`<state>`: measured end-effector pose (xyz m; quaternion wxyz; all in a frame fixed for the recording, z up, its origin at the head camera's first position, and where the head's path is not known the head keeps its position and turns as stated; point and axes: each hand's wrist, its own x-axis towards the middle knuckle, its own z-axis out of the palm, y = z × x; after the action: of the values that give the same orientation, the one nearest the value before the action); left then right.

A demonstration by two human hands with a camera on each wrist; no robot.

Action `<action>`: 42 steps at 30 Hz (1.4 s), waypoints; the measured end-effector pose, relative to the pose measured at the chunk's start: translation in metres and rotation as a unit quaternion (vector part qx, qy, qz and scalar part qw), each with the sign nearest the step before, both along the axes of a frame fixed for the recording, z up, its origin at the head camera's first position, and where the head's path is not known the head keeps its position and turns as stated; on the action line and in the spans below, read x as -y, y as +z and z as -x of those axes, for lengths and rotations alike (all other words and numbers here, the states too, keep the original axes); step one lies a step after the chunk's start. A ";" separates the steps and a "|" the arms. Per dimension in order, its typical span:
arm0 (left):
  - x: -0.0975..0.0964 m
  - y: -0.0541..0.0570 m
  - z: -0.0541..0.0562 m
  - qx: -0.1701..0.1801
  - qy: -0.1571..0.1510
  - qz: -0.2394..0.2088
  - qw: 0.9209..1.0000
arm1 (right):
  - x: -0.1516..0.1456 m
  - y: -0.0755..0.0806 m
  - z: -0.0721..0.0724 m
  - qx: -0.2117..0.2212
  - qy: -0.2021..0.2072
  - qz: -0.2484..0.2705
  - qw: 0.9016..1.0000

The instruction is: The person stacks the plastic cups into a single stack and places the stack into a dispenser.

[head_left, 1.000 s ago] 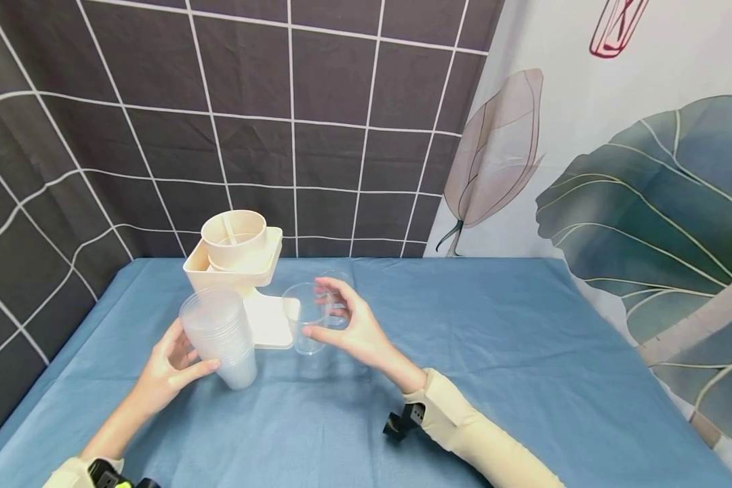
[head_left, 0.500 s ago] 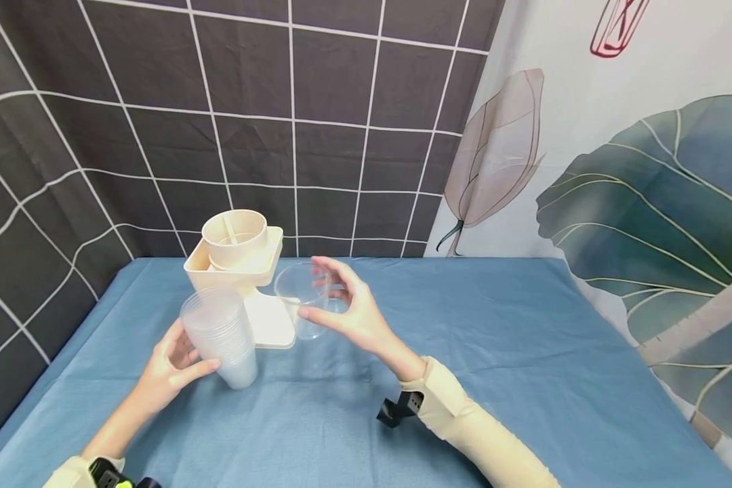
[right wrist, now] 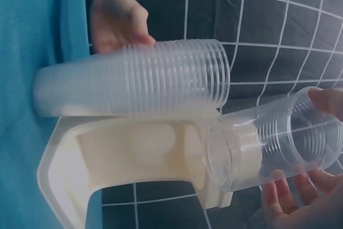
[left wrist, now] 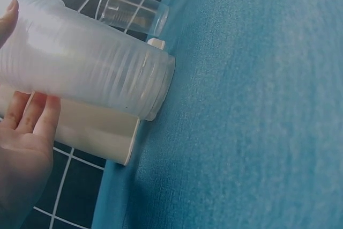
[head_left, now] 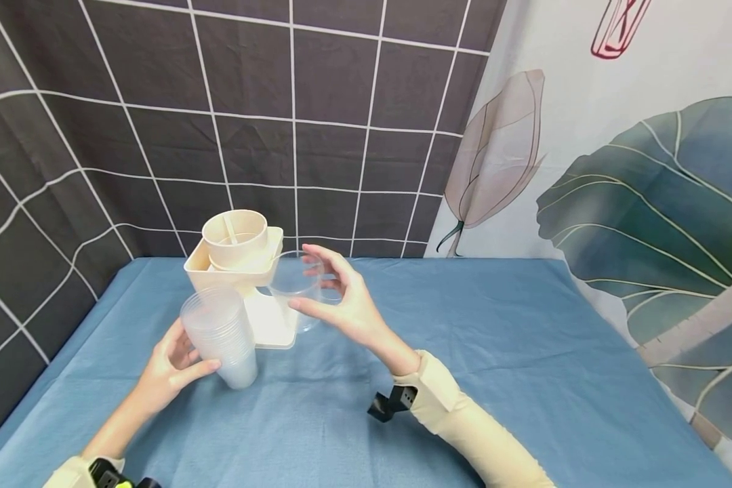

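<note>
My left hand holds a tall stack of nested clear plastic cups, thumb on the near side and fingers behind. In the right wrist view the stack's bottom rests on the blue cloth. My right hand grips one clear plastic cup between thumb and fingers, raised off the table. In the head view this cup is in front of a cream plastic stand. Another clear cup stands on the cloth in the left wrist view; in the head view my right hand mostly hides it.
The cream stand has a square tray, a round holder on top and a flat base. A blue cloth covers the table. Behind it hang a dark checked curtain and a white leaf-printed curtain.
My right hand has lifted the single plastic cup and moved it up and left, toward the cream stand. My left hand and the stack have stayed in place.
</note>
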<state>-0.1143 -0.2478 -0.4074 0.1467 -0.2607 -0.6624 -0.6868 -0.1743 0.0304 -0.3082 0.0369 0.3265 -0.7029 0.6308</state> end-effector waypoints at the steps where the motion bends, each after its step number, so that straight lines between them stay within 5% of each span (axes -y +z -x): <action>1: 0.000 0.000 0.000 0.000 0.000 0.000 1.000 | 0.001 0.001 0.000 -0.002 0.003 0.001 1.000; 16: -0.001 0.000 0.000 -0.004 -0.005 -0.004 1.000 | 0.016 0.012 -0.005 -0.005 0.022 0.069 0.997; 42: -0.001 0.000 -0.001 -0.003 -0.008 -0.007 1.000 | 0.044 0.031 -0.012 -0.097 0.051 0.087 0.990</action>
<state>-0.1134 -0.2471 -0.4077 0.1451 -0.2669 -0.6550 -0.6919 -0.1626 -0.0138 -0.2767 0.1007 0.4170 -0.6212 0.6558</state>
